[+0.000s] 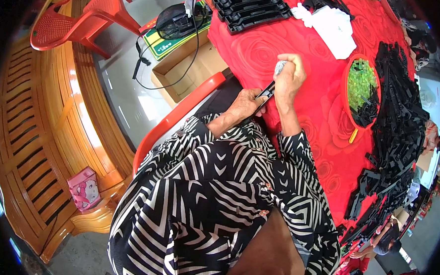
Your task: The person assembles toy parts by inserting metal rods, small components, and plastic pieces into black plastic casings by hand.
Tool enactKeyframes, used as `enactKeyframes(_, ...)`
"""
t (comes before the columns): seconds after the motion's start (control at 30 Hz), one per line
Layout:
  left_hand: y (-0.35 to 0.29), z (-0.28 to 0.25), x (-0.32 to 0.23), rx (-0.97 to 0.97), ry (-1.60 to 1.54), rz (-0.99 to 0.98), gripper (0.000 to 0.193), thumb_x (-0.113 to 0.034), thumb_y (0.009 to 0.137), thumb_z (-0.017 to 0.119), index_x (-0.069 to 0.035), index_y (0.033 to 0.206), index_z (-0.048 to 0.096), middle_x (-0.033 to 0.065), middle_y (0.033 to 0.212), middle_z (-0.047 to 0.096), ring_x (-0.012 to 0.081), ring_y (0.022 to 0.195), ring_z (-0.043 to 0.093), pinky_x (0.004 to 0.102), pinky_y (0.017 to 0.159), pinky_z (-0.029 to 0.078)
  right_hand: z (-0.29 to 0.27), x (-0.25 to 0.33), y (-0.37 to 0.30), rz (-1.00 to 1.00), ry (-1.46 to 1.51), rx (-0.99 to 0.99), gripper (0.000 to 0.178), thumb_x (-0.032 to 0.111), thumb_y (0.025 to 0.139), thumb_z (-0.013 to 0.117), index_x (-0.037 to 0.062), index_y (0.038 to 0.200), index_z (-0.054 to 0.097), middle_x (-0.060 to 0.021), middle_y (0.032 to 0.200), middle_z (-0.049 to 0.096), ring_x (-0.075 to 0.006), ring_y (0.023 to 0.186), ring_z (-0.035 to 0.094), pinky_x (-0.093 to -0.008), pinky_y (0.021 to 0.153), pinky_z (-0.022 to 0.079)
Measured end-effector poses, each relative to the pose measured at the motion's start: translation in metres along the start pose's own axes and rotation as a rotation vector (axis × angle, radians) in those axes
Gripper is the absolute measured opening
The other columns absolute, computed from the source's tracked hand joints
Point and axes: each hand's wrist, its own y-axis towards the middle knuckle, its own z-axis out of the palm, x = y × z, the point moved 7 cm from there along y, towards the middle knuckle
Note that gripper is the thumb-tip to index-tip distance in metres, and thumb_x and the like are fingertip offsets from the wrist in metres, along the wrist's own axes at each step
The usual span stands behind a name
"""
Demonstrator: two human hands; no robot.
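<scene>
My left hand (242,106) is closed around a small black plastic strip (265,94) above my lap, at the edge of the red tablecloth. Beyond it, my right hand (289,80) is wrapped round a tool with a grey-and-white speckled handle (280,67). The handle's end sticks out beside my thumb, and the tool's working end is hidden, so its kind does not show. Below this hand the black strip slants between both hands. To the right stands an orange-rimmed oval basket (346,94) holding green pieces (361,77) and some black ones.
A large heap of black plastic strips (398,112) covers the table's right side. Black ribbed trays (251,9) and a white cloth (335,31) lie at the far side. Left are a cardboard box (170,80), a black fan (175,20), a red chair (82,18) and a wooden bench (82,115).
</scene>
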Motion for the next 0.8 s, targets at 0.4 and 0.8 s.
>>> enactKeyframes(0.4,-0.007,0.010,-0.027,0.184,-0.161,0.061,0.018,-0.015,0.089,0.050,-0.001,0.082,0.059,0.0030,0.066,0.058,0.0086,0.054,0.052,0.0217,0.051,0.044,-0.142,0.029,-0.037,-0.375,-0.531,-0.293,0.023,0.004,0.077,0.038,-0.0005,0.089,0.057,-0.0110,0.070,0.055,-0.0190,0.054,0.052,-0.0313,0.051,0.043)
enactKeyframes(0.8,-0.032,0.047,-0.073,0.496,-0.136,0.277,0.013,-0.013,0.087,0.054,0.000,0.087,0.058,0.0011,0.071,0.057,0.0074,0.065,0.053,0.0217,0.061,0.044,-0.169,0.015,-0.050,-0.459,-1.052,-0.155,0.023,0.010,0.080,0.047,0.0014,0.100,0.054,-0.0173,0.096,0.054,-0.0321,0.084,0.051,-0.0409,0.073,0.041)
